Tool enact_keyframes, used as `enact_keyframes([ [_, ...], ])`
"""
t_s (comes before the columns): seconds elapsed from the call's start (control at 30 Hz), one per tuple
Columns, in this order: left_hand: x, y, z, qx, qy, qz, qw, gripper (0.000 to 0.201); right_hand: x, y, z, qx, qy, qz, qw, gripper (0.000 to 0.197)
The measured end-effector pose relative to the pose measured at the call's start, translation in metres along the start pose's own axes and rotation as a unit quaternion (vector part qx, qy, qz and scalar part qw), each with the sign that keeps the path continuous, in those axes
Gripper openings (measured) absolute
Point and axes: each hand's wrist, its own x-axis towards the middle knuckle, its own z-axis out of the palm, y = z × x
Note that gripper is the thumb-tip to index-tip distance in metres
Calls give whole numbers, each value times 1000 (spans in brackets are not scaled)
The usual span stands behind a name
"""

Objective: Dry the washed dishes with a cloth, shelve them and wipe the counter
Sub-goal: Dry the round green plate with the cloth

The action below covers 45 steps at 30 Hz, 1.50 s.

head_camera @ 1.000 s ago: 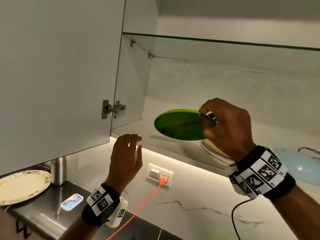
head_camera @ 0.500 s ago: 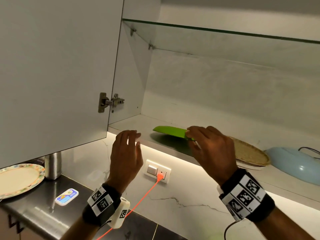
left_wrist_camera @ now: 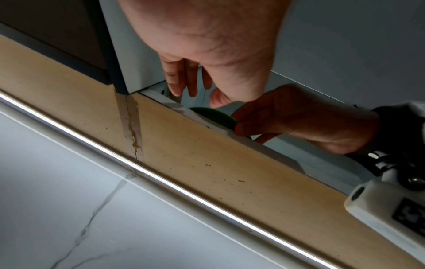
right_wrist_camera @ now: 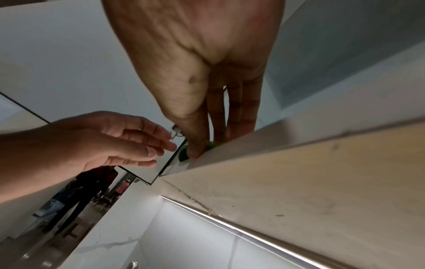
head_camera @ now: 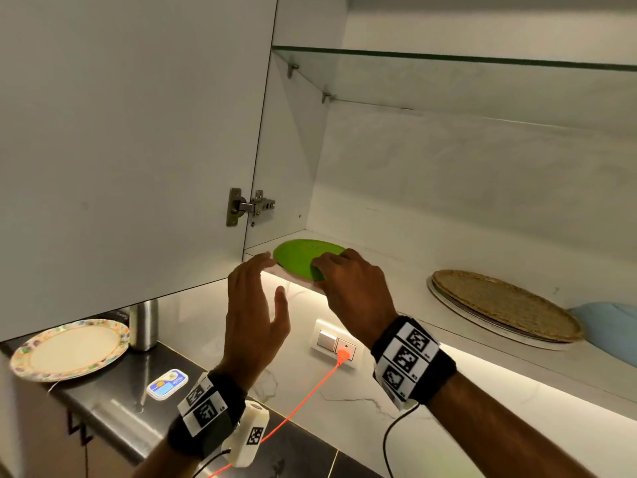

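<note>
Head camera showed the green plate (head_camera: 303, 258) lying flat on the cabinet's bottom shelf (head_camera: 396, 270), at the shelf's left front corner, about 11 o'clock from the frame's middle. The right hand (head_camera: 351, 284) reached over the shelf edge at the plate's 4 o'clock side, its fingers curled onto the near rim; the right wrist view showed the thumb (right_wrist_camera: 195, 143) and fingers pinching that green rim against the shelf edge. The left hand (head_camera: 255, 312) hovered just left of it below the shelf front, fingers spread and relaxed, grasping nothing and not touching the plate. At 3 o'clock on the same shelf lay a woven mat (head_camera: 503, 305) on a pale platter. At 8 o'clock, on the dark counter (head_camera: 113, 412), sat a floral-rimmed plate (head_camera: 69, 350), a steel tumbler (head_camera: 144, 326) and a small blue-and-white packet (head_camera: 168, 383).
</note>
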Motion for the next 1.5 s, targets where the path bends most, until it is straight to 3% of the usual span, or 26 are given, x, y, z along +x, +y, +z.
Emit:
enact_keyframes([
  [0.17, 9, -14, -9, 37, -19, -7, 999, 51, 11, -13, 21, 64, -9, 7, 998, 28],
  [0.4, 5, -19, -2, 41, -71, 23, 996, 48, 15, -22, 25, 133, -70, -6, 989, 28],
  [0.57, 8, -16, 7, 41, -85, 51, 994, 46, 18, -14, 30, 158, -121, -6, 980, 53],
  [0.9, 7, -17, 15, 112, -112, 72, 985, 44, 30, -3, 37, 171, -226, 3, 959, 72],
  [1.17, 5, -24, 11, 121, -135, 64, 981, 61, 50, 5, 33, 205, -350, 43, 913, 91],
  [1.23, 6, -25, 9, 127, -141, 63, 980, 63, 50, 5, 32, 212, -351, 46, 911, 92],
  [1.4, 3, -26, 9, 129, -142, 69, 979, 67, 34, 0, 27, 185, -268, 61, 943, 87],
  [1.5, 1, -23, 11, 140, -139, 60, 978, 71, 31, 0, 27, 159, -308, 68, 936, 93],
])
